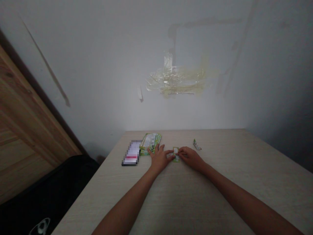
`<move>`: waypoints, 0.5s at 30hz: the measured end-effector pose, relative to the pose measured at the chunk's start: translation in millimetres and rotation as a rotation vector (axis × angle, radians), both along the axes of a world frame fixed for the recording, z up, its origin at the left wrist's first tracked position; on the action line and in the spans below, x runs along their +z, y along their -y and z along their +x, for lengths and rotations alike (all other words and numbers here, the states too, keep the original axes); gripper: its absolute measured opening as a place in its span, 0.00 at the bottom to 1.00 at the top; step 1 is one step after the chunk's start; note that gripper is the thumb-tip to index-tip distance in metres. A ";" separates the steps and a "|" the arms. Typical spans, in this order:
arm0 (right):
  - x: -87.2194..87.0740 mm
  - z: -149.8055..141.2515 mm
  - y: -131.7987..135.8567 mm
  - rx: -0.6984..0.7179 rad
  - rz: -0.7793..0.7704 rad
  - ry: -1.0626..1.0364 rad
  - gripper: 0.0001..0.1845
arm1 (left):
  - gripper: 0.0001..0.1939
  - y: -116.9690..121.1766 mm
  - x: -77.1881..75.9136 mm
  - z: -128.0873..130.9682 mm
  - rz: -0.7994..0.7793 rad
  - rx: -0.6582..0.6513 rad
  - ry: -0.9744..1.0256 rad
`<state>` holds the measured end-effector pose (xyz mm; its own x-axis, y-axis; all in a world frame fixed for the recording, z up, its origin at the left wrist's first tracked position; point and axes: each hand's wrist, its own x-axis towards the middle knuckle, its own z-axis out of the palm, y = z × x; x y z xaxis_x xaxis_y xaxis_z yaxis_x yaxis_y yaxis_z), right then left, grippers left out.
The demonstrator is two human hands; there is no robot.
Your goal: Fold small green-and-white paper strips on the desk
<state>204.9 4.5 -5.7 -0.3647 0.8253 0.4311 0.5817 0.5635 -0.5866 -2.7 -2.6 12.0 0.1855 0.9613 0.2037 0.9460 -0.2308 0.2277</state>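
Observation:
A small green and white packet [176, 159] is between my two hands, over the middle of the table. My left hand [159, 159] holds its left side with thumb and index finger, the other fingers spread towards a stack of green and white packets [151, 140]. On the right side, my right hand [190, 157] pinches the packet's edge with closed fingers. Any print on the packet is too small to read. A crumpled green and white wrapper scrap [197, 145] lies beyond my right hand.
A phone [131, 156], its screen blurred out, lies at the left beside the stack. The pale wooden table [244, 163] meets a white wall [97, 65] bearing clear tape [181, 80]. Wooden boards [22, 124] and a black bag-like item [53, 186] are at the left.

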 end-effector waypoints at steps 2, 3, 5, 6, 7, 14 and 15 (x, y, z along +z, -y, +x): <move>1.3 -0.2 1.0 0.029 0.009 -0.023 0.08 | 0.20 -0.2 -1.4 -0.2 0.017 -0.006 0.009; 2.1 -0.5 1.7 0.046 0.018 -0.031 0.08 | 0.20 -0.4 -2.2 -0.3 0.027 -0.008 0.014; 4.1 -1.0 3.3 0.071 0.047 -0.024 0.09 | 0.20 -0.7 -3.3 -0.4 0.045 -0.009 0.022; 5.2 -1.3 4.2 0.077 0.066 -0.014 0.09 | 0.20 -0.8 -3.5 -0.3 0.049 -0.007 0.024; 6.1 -1.6 5.1 0.079 0.084 -0.003 0.09 | 0.20 -0.8 -3.4 -0.1 0.048 -0.005 0.025; 5.3 -1.6 4.3 0.071 0.123 0.041 0.09 | 0.20 0.0 0.0 0.1 0.010 0.010 0.013; 4.4 -1.5 3.1 0.055 0.129 0.055 0.09 | 0.20 0.0 0.3 -0.3 0.009 0.007 0.015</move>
<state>203.4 1.4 -1.3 -0.4338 0.7425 0.5104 0.5771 0.6640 -0.4755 -3.0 -2.6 12.3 0.1752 0.9608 0.2147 0.9440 -0.2258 0.2404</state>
